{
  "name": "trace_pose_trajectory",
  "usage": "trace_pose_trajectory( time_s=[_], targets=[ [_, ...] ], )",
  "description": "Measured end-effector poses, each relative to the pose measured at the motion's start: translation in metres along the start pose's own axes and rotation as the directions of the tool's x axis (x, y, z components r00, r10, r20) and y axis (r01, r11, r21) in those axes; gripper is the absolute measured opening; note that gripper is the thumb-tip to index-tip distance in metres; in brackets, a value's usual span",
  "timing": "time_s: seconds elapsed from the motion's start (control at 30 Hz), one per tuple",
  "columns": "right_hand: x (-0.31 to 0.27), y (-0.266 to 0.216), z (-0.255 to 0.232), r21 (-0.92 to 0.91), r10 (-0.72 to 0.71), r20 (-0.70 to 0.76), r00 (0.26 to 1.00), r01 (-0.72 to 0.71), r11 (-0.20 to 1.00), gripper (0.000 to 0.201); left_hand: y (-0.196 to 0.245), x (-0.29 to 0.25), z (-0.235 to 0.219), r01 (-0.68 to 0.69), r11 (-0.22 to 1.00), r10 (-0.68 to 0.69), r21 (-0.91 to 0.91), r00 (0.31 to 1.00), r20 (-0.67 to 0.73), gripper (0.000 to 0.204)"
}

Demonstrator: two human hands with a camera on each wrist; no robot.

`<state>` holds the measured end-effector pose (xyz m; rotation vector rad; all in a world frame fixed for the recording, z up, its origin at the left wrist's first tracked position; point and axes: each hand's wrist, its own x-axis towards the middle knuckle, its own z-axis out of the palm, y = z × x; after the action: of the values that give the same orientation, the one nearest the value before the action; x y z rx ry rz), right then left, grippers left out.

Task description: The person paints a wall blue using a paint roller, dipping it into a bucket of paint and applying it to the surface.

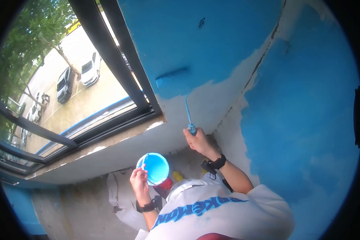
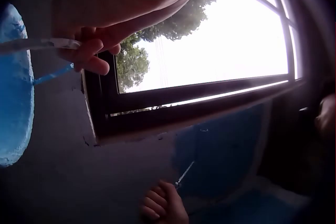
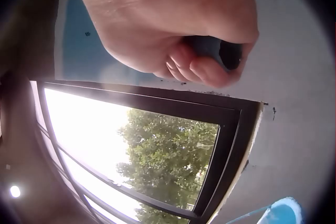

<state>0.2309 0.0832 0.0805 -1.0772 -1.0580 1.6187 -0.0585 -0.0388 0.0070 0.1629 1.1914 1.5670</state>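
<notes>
My right hand (image 1: 200, 143) grips the handle (image 1: 192, 129) of a paint roller, whose thin wire frame runs up to a roller head (image 1: 172, 75). That head lies against the wall beside the window, at the lower part of the blue paint. In the right wrist view the fingers wrap around the dark handle end (image 3: 229, 55). Lower in the head view, my left hand (image 1: 139, 183) holds a round bucket (image 1: 158, 168) of bright blue paint by its handle. The left wrist view shows the fingers curled at the pale bail handle (image 2: 42, 44) beside the blue-coated bucket.
A dark-framed window (image 1: 120, 116) with a rough sill stands at the left; parked cars and trees show outside. The corner joins a second, partly blue wall (image 1: 300, 112) at the right. Bare grey-white wall (image 1: 212, 106) lies below the blue paint.
</notes>
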Motion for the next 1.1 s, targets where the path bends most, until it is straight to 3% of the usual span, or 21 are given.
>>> trace_pose_trajectory(
  time_s=[0.17, 0.27, 0.37, 0.47, 0.7, 0.77, 0.83, 0.9, 1.1],
  targets=[
    [-0.002, 0.064, -0.006, -0.067, 0.059, -0.177, 0.982, -0.072, 0.995, 0.037, 0.010, 0.011, -0.009, 0.023, 1.000, -0.024, 0.020, 0.998, 0.051, 0.010],
    [-0.010, 0.048, 0.006, -0.023, 0.086, -0.226, 0.970, -0.094, 0.995, 0.038, 0.013, 0.019, -0.019, 0.044, 0.998, -0.047, 0.048, 0.997, 0.066, 0.010],
    [-0.005, 0.011, 0.012, 0.010, 0.005, -0.194, 0.981, -0.003, 1.000, 0.040, 0.018, 0.020, -0.022, 0.043, 0.997, -0.047, 0.060, 0.996, 0.077, 0.010],
    [0.004, -0.022, 0.012, -0.142, -0.092, -0.144, 0.985, 0.071, 0.987, 0.043, 0.021, 0.019, -0.020, 0.041, 0.998, -0.044, 0.048, 0.996, 0.071, 0.009],
    [0.000, 0.012, 0.002, -0.225, -0.053, -0.191, 0.980, 0.009, 0.974, 0.044, 0.019, 0.015, -0.011, -0.004, 1.000, 0.004, -0.012, 0.999, 0.053, 0.011],
    [-0.007, 0.028, -0.002, -0.343, -0.164, -0.180, 0.970, 0.095, 0.934, 0.043, 0.017, 0.012, -0.011, -0.006, 1.000, 0.007, -0.016, 0.999, 0.045, 0.011],
    [-0.020, 0.016, 0.003, -0.319, -0.115, -0.186, 0.976, 0.050, 0.946, 0.042, 0.017, 0.015, -0.008, -0.022, 1.000, 0.023, -0.019, 0.999, 0.041, 0.012],
    [-0.027, 0.011, 0.004, -0.439, -0.244, -0.106, 0.964, 0.174, 0.882, 0.040, 0.014, 0.014, -0.008, -0.033, 0.999, 0.034, -0.011, 0.999, 0.017, 0.012],
    [-0.015, -0.024, 0.019, -0.437, -0.242, -0.014, 0.970, 0.212, 0.874, 0.038, 0.007, 0.016, -0.009, -0.033, 0.999, 0.033, -0.012, 0.998, 0.044, 0.012]
  ],
)
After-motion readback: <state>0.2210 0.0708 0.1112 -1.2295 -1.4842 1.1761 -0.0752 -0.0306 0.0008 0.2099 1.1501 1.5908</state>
